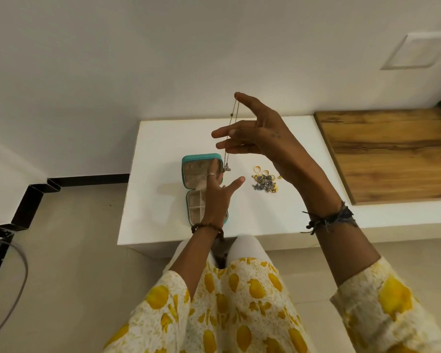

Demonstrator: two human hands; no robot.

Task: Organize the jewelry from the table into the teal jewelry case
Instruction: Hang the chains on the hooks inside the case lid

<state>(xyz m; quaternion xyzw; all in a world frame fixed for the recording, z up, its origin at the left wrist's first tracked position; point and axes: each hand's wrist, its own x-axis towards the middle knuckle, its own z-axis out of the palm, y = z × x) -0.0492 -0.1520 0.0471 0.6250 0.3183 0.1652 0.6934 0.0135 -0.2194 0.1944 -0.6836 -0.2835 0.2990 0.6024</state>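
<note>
Yellow-print sleeves: nearest the camera, on both forearms, with a cord bracelet on each wrist.
Left hand (218, 189): low over the case (201, 157), fingers spread and relaxed, gripping nothing; it wears a ring.
Case: teal, lying open on the white desk (163, 138), lid tipped back, beige lining and small divided compartments showing, partly hidden by the left hand.
Pile (265, 182): gold rings and dark, tangled pieces on the desk just right of the case.
Right hand (252, 133): raised above the desk, thumb and forefinger pinching the top of a necklace (231, 128), other fingers splayed.
Necklace: hangs doubled and straight, its small pendant dangling beside the case lid.
Handling: likely very light, limp and quick to knot; best held at the top loop and steadied near the pendant, then lowered in slowly so the chain coils instead of tangling.
</note>
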